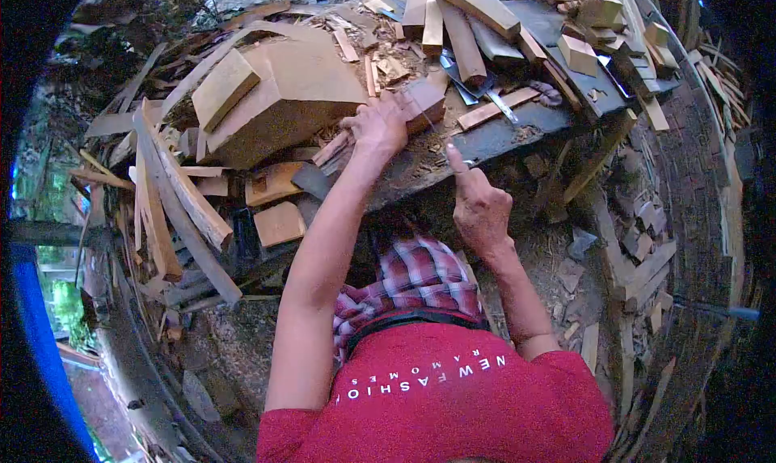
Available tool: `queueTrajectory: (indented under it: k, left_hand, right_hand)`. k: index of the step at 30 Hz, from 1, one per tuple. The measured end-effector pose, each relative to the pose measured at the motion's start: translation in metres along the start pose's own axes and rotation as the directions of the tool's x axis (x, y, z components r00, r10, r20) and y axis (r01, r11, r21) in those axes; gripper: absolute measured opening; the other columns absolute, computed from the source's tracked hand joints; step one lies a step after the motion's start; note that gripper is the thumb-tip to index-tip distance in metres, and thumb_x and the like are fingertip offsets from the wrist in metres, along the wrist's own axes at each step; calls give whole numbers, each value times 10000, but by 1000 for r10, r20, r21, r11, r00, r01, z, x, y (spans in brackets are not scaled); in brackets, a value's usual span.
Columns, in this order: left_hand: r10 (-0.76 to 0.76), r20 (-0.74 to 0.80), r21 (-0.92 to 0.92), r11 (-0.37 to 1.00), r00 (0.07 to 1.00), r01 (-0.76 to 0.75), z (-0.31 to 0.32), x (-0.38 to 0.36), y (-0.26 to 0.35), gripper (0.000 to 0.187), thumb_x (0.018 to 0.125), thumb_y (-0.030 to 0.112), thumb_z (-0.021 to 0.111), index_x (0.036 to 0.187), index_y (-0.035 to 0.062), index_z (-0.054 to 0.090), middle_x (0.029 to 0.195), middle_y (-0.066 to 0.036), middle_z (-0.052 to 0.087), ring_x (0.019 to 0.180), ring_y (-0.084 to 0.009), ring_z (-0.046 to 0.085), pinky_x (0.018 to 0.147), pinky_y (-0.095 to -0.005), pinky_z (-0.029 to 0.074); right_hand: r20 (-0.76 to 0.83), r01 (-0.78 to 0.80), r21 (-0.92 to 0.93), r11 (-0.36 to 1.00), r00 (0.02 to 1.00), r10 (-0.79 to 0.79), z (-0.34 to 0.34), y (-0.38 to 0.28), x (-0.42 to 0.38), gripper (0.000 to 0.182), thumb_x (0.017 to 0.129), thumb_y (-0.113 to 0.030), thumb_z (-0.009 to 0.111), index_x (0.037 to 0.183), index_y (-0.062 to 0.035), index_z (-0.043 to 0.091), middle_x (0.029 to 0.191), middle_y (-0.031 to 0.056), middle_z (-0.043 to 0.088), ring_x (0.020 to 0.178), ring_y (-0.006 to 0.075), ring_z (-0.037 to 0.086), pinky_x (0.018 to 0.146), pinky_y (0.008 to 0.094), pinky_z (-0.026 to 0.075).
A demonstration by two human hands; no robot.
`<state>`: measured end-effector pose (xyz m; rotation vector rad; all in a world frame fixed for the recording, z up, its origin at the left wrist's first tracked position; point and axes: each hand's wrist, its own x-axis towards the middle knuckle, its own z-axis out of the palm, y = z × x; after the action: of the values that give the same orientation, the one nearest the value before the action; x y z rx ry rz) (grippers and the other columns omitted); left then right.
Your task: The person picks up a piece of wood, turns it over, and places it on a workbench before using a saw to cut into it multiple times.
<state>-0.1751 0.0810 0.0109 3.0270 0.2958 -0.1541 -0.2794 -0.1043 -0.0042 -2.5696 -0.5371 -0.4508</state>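
A short wooden block (426,99) lies on the dark bench near its front edge. My left hand (378,126) is closed over the block's left end, fingers bent against it. A thin dark line, perhaps a blade seen edge-on, crosses the block's face. My right hand (482,204) is just in front of the bench edge, its index finger stretched toward the block and the other fingers curled. What those fingers hold is hidden. To the right of the block, a metal tool (499,105) lies beside a flat wooden strip (497,109).
A large angular wooden piece (283,79) fills the bench's left side, with a smaller block (225,89) on top. Long curved offcuts (182,188) lean at the left. Blocks and scraps (578,54) crowd the right side of the bench (550,122). More offcuts lie on the ground.
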Motion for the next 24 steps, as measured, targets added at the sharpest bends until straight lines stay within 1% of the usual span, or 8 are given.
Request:
queueTrajectory:
  k: [1,4,8,10,14,16,19,24]
  left_hand:
    - [-60,-7,46,997,998,60,0,1,3,333,863,220,597,1133,35,531,1107,-180,609,1047,-377,600,848,-724,371]
    - [-122,-10,118,985,992,122,1,5,12,288,885,176,546,1139,41,532,1114,-172,610,1041,-366,603,821,-765,355]
    - [-89,1,91,992,996,89,4,9,12,282,880,163,544,1136,43,534,1103,-185,612,1033,-363,608,811,-751,383]
    - [-71,-14,106,992,997,72,7,13,11,268,875,166,553,1111,38,537,1067,-182,626,1013,-364,620,847,-669,439]
    - [-63,18,81,995,998,61,-3,8,13,248,861,154,569,1077,35,540,1080,-185,617,1024,-366,615,860,-665,440]
    - [-32,62,77,997,998,27,-1,10,9,277,848,152,585,1093,41,520,1111,-186,601,1030,-369,613,838,-727,405]
    - [-15,42,162,987,999,8,4,10,9,324,841,153,592,1134,54,493,1133,-190,585,1034,-368,613,827,-749,389]
    - [-16,64,167,986,998,5,1,11,7,347,838,163,598,1145,58,477,1127,-176,587,1039,-368,612,834,-726,403]
  right_hand:
    - [0,-10,1,1000,1000,10,-1,0,-1,626,819,-44,501,1407,-240,417,740,130,559,494,323,566,449,426,460]
    - [47,18,-45,999,999,-16,-3,3,-4,636,795,-43,508,1394,-246,440,701,111,534,495,301,580,429,423,459]
    - [108,6,-69,998,994,1,-7,4,-7,656,774,-34,519,1392,-243,446,682,109,519,492,290,583,421,421,463]
    - [125,-2,-70,998,992,11,-11,3,-8,660,770,-32,520,1391,-241,448,676,110,515,490,287,583,421,421,465]
    - [146,-25,-72,997,989,35,-16,3,-9,655,771,-34,518,1393,-229,447,672,117,514,476,290,575,422,426,470]
    - [158,-39,-62,997,986,48,-14,4,-10,653,772,-36,518,1393,-224,447,672,117,514,474,293,575,423,429,471]
    - [156,-29,-18,999,987,31,-10,4,-9,641,781,-40,513,1392,-219,447,670,116,513,476,299,579,433,435,480]
    - [171,-64,43,997,984,55,-1,0,4,649,782,-20,525,1398,-204,438,692,133,523,514,331,558,478,448,461]
